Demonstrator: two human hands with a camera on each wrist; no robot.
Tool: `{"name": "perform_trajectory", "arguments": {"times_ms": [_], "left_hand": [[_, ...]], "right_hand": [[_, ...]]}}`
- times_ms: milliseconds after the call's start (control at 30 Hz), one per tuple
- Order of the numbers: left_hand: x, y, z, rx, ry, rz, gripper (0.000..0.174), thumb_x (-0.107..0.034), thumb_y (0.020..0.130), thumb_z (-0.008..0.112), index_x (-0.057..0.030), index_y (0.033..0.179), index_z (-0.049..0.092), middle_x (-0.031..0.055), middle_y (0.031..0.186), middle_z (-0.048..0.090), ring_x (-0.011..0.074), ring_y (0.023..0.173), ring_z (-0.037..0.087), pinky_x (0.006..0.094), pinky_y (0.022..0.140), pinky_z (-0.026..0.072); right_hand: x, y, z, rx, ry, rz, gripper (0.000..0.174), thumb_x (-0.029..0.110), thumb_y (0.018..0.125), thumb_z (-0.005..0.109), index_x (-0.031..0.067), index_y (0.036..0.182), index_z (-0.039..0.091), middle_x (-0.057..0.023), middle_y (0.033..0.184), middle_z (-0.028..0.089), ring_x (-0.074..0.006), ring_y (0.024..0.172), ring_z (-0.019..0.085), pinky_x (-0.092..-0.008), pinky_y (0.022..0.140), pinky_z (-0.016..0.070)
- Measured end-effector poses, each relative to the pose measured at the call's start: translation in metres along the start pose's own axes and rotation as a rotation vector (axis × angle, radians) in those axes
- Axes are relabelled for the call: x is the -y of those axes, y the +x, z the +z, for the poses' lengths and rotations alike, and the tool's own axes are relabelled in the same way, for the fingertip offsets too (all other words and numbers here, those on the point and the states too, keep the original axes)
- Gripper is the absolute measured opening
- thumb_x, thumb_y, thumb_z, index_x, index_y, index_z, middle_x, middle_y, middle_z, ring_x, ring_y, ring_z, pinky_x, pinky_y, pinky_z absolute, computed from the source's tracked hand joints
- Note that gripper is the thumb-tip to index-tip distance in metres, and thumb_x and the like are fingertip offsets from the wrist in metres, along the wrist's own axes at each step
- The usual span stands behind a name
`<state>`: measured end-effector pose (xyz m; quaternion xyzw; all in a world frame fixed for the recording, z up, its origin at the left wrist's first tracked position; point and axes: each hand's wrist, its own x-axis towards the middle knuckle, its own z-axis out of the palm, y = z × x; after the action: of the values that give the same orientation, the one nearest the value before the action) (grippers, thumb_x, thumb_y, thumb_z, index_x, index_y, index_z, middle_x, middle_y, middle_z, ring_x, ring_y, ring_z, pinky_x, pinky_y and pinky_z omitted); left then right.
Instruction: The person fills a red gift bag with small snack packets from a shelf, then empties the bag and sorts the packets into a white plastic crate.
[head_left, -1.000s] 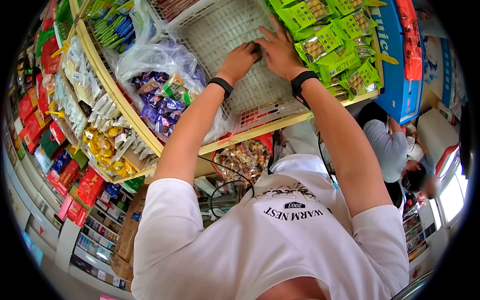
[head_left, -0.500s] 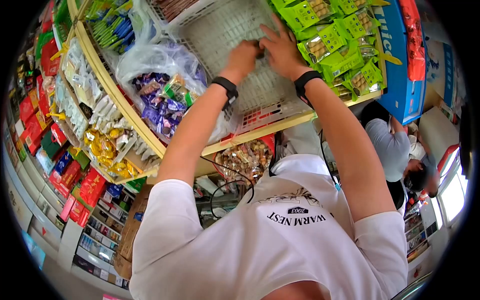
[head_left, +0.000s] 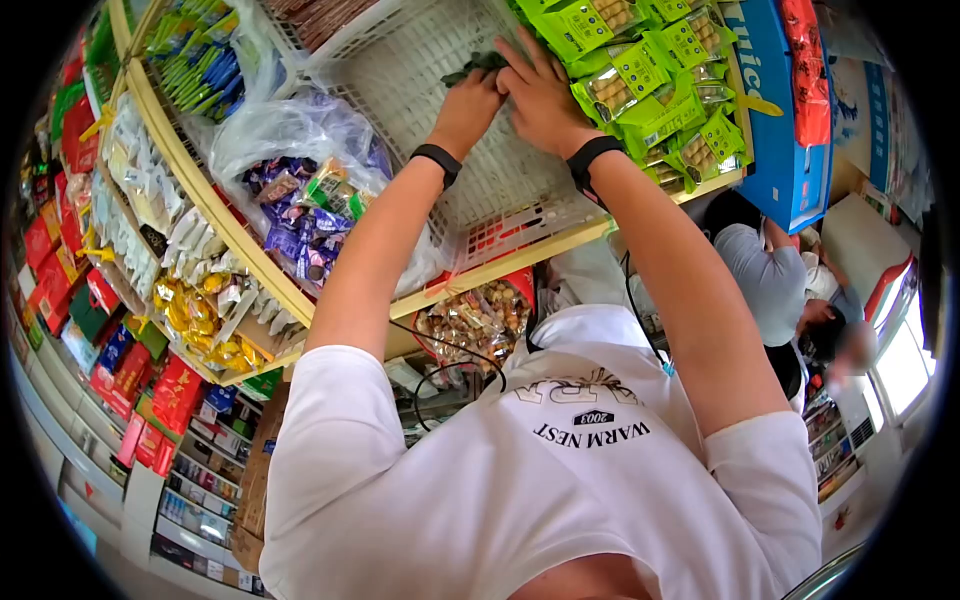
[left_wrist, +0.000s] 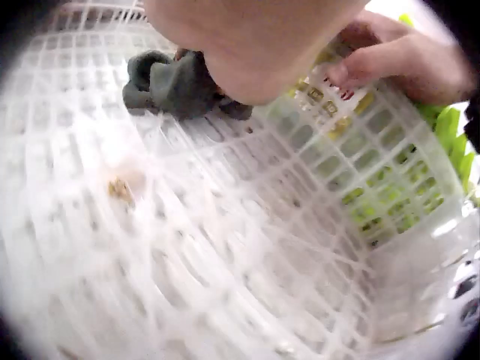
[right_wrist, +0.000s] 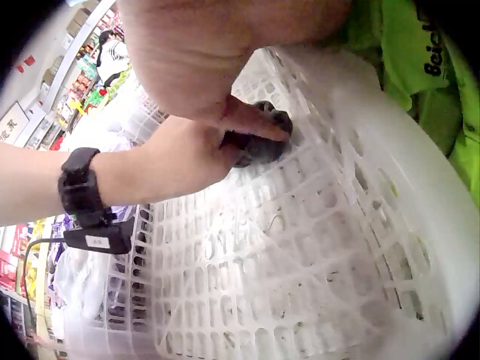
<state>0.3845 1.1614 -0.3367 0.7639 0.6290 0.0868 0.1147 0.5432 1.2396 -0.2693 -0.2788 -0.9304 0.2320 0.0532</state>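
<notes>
A crumpled dark grey-green cloth [head_left: 475,67] is gripped in my left hand [head_left: 468,118], low inside a white plastic mesh basket [head_left: 430,60]. In the left wrist view the cloth [left_wrist: 176,86] bunches out past the palm, over the slotted basket floor [left_wrist: 165,247]. My right hand [head_left: 545,98] is close beside the left, its fingers spread and fairly straight along the basket's right wall. The right wrist view shows a digit of the right hand overlapping the cloth [right_wrist: 270,150]. Small crumbs dot the basket floor [right_wrist: 277,285].
Green snack packets [head_left: 640,85] fill the space right of the basket. Left of it is a clear plastic bag [head_left: 265,130] of purple-wrapped sweets [head_left: 305,235]. A wooden shelf edge [head_left: 490,275] runs along the front. A blue box [head_left: 790,120] stands right; another person [head_left: 760,275] is beyond.
The cloth, mostly hidden by the hands before, now shows spread out above my left hand. That hand has turned slightly. My right hand stays beside it with fingers spread.
</notes>
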Motion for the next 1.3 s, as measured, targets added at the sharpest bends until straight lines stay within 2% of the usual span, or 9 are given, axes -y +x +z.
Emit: {"name": "perform_trajectory", "arguments": {"times_ms": [133, 233, 300, 367, 400, 567, 800, 1033, 1300], "left_hand": [[0.009, -0.011, -0.04, 0.194, -0.269, 0.164, 0.037, 0.002, 0.081, 0.061, -0.0119, 0.114, 0.07, 0.009, 0.114, 0.068, 0.0253, 0.1, 0.067, 0.0373, 0.079, 0.0579], [0.057, 0.003, -0.072, -0.092, -0.461, -0.041, 0.05, 0.005, 0.079, 0.058, -0.0139, 0.126, 0.065, 0.0132, 0.114, 0.067, 0.0347, 0.104, 0.063, 0.0416, 0.086, 0.0543], [0.092, -0.015, -0.051, -0.059, 0.073, -0.207, 0.067, 0.006, 0.083, 0.059, -0.0154, 0.145, 0.046, 0.0126, 0.135, 0.055, 0.0344, 0.121, 0.055, 0.0453, 0.087, 0.0567], [0.095, -0.029, -0.036, -0.003, 0.348, -0.163, 0.068, 0.001, 0.083, 0.064, -0.0161, 0.145, 0.043, 0.0144, 0.135, 0.053, 0.0389, 0.125, 0.049, 0.0483, 0.082, 0.059], [0.09, -0.036, -0.029, 0.007, 0.344, -0.169, 0.068, 0.001, 0.083, 0.064, -0.0161, 0.145, 0.043, 0.0144, 0.135, 0.053, 0.0389, 0.125, 0.049, 0.0483, 0.082, 0.059], [0.033, -0.046, 0.014, -0.022, 0.259, -0.461, 0.051, -0.002, 0.079, 0.07, -0.0098, 0.127, 0.053, 0.021, 0.119, 0.059, 0.0398, 0.111, 0.059, 0.0471, 0.074, 0.0593], [-0.04, -0.06, -0.029, 0.726, -0.095, -0.258, 0.055, -0.003, 0.08, 0.071, -0.0103, 0.131, 0.052, 0.0203, 0.121, 0.061, 0.0375, 0.11, 0.063, 0.0463, 0.084, 0.057], [0.081, -0.029, -0.048, -0.018, 0.06, -0.375, 0.061, -0.015, 0.08, 0.071, -0.0158, 0.137, 0.05, 0.0197, 0.128, 0.059, 0.044, 0.11, 0.059, 0.0518, 0.085, 0.0559], [-0.015, -0.022, -0.03, 0.665, 0.033, -0.371, 0.043, -0.011, 0.081, 0.071, -0.0142, 0.123, 0.064, 0.0158, 0.112, 0.069, 0.0342, 0.103, 0.068, 0.0442, 0.084, 0.0574]], "right_hand": [[0.006, 0.002, -0.005, 0.028, -0.002, 0.026, 0.036, 0.0, 0.077, 0.063, 0.0144, 0.107, 0.049, -0.0081, 0.164, 0.023, -0.0373, 0.153, 0.007, -0.0558, 0.116, 0.0217], [0.005, 0.001, -0.005, 0.027, -0.01, -0.002, 0.036, 0.001, 0.077, 0.062, 0.0152, 0.107, 0.05, -0.0089, 0.163, 0.025, -0.0381, 0.152, 0.008, -0.0563, 0.117, 0.0211], [0.018, 0.009, -0.016, 0.294, -0.061, 0.171, 0.033, 0.001, 0.077, 0.061, 0.0165, 0.105, 0.052, -0.0081, 0.161, 0.03, -0.0384, 0.152, 0.01, -0.0575, 0.116, 0.0224], [0.012, -0.001, -0.006, -0.138, -0.203, -0.076, 0.023, 0.014, 0.082, 0.062, 0.0093, 0.104, 0.058, -0.0161, 0.134, 0.056, -0.0368, 0.12, 0.052, -0.0539, 0.103, 0.0384], [0.015, 0.001, -0.017, 0.178, -0.045, 0.047, 0.04, 0.01, 0.077, 0.06, 0.0047, 0.116, 0.055, -0.0209, 0.157, 0.031, -0.0471, 0.138, 0.032, -0.0554, 0.116, 0.0223], [0.015, 0.0, -0.017, 0.138, -0.053, 0.023, 0.036, 0.01, 0.077, 0.061, 0.0059, 0.113, 0.057, -0.0203, 0.153, 0.039, -0.0449, 0.134, 0.038, -0.0538, 0.114, 0.0263], [0.019, 0.001, -0.021, 0.117, 0.058, 0.049, 0.028, 0.004, 0.079, 0.059, 0.0054, 0.106, 0.057, -0.0205, 0.151, 0.04, -0.0441, 0.129, 0.042, -0.0526, 0.112, 0.0289], [0.015, -0.004, -0.01, 0.057, 0.014, 0.025, 0.025, 0.003, 0.08, 0.057, 0.0069, 0.104, 0.058, -0.0193, 0.149, 0.044, -0.0461, 0.126, 0.043, -0.0541, 0.108, 0.0334], [0.015, -0.001, -0.013, 0.068, -0.05, -0.038, 0.021, 0.009, 0.085, 0.059, 0.0075, 0.106, 0.059, -0.0197, 0.142, 0.051, -0.0459, 0.117, 0.05, -0.0517, 0.103, 0.0399]]}}
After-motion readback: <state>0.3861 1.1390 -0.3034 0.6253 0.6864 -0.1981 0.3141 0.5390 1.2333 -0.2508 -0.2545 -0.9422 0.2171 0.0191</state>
